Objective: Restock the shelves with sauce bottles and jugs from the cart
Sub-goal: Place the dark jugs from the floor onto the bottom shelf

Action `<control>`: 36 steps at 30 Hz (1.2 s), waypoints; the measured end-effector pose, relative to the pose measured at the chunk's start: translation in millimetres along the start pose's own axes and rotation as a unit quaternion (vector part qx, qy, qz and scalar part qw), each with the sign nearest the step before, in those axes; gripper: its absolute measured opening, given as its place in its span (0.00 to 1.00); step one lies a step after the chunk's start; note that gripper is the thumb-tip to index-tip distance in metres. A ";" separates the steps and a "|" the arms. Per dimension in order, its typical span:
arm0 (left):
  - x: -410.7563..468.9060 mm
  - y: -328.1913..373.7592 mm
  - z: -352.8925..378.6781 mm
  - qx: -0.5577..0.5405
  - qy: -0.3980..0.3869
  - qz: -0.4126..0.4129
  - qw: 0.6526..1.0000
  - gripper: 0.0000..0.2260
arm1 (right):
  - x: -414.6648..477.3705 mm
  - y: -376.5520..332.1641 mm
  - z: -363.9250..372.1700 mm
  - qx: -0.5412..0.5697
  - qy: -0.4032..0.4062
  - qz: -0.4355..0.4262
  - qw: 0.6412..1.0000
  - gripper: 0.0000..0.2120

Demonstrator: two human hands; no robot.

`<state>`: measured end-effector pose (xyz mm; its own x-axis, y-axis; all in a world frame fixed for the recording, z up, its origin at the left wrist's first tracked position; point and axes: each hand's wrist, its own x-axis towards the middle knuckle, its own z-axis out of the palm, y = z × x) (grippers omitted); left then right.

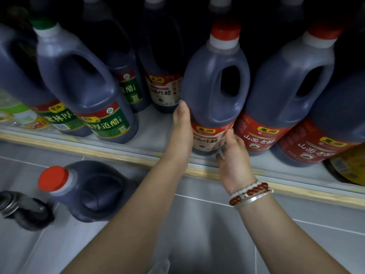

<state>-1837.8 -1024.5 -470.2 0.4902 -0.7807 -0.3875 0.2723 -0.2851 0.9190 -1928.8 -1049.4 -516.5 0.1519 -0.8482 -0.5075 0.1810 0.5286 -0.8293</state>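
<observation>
Two hands met one red-capped jug (215, 80) on the shelf (158, 123): left hand (182, 123) pressed flat (fingers straight), right hand (234, 157) gripped its base.

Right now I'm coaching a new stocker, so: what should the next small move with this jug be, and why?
Probably settle the held jug flat and slide it slightly back, then let go. The left hand lies along its side, the right hand curls fingers at its base, and it stands near the shelf edge.
</observation>
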 end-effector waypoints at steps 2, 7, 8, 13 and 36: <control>-6.2 22.9 -11.8 0.065 0.035 0.048 0.996 0.21 | -7.9 -3.1 -2.5 -0.084 0.046 -0.027 0.995 0.21; -21.8 67.0 -52.3 0.183 0.057 0.193 0.962 0.11 | -46.2 -6.5 11.7 -0.134 -0.051 -0.067 0.987 0.06; -25.9 71.6 -58.2 0.220 0.046 0.191 0.956 0.10 | -53.2 -0.8 20.8 -0.166 -0.104 -0.057 0.979 0.08; -48.4 75.0 -104.2 0.416 -0.011 0.131 0.900 0.08 | -86.8 41.3 69.0 -0.318 -0.344 0.016 0.883 0.13; -47.7 -46.7 -218.9 0.120 -0.047 -0.290 0.948 0.17 | -111.8 74.4 78.5 -0.464 -0.336 -0.142 0.807 0.18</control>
<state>-1692.6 -852.2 -510.6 0.2373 -0.4970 -0.8347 0.2713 -0.7911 0.5482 -1856.1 -912.6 -503.1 0.7815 -0.5560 -0.2830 -0.4570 -0.2013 -0.8664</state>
